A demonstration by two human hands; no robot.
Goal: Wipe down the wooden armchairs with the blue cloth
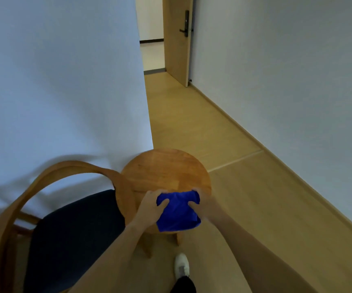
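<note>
We grip the crumpled blue cloth (178,211) with 2 hands: left hand (150,206) and right hand (204,205) pinch its upper corners above the round wooden table (164,169) near edge.

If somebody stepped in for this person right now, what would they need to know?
Left hand: gripping the left edge of the blue cloth.
Right hand: gripping its right edge.
The cloth is bunched between both hands, over the near edge of the round wooden table.
One wooden armchair, with a dark seat, stands just left of the table, against the wall.
Done: cloth in hand; the picture shows no wiping.
Left: wipe the armchair's wood, then any others, which are out of view.
</note>
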